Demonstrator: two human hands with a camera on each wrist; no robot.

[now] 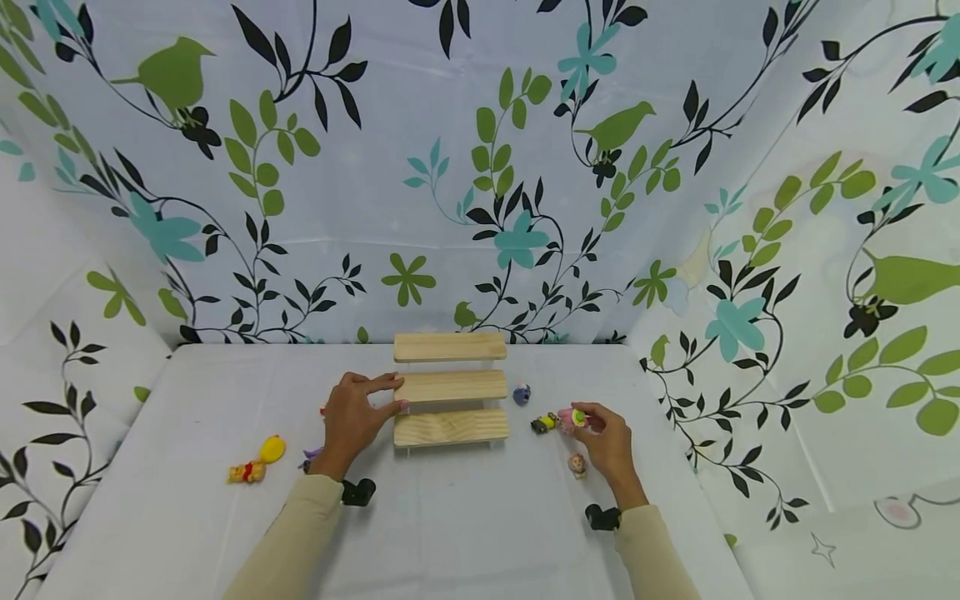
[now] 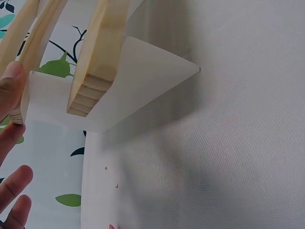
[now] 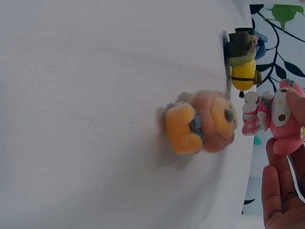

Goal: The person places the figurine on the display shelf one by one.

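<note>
A three-step wooden shelf [image 1: 451, 386] stands on the white table [image 1: 450, 533]. My left hand [image 1: 358, 414] rests against the left end of the shelf's middle step, fingers straight; the left wrist view shows fingertips [image 2: 12, 78] touching the wooden shelf [image 2: 93, 71] end. My right hand [image 1: 603, 437] pinches a pink figurine [image 1: 572, 418] just above the table, to the right of the shelf. In the right wrist view the pink figurine [image 3: 279, 119] is held between fingers [image 3: 279, 191] at the right edge.
A yellow-and-black figurine [image 1: 543, 423], a small brown-haired figurine [image 1: 577, 464] and a blue figurine [image 1: 521, 393] lie right of the shelf. A yellow figurine [image 1: 257, 461] and a purple one [image 1: 311, 456] lie left. Floral cloth walls enclose the table.
</note>
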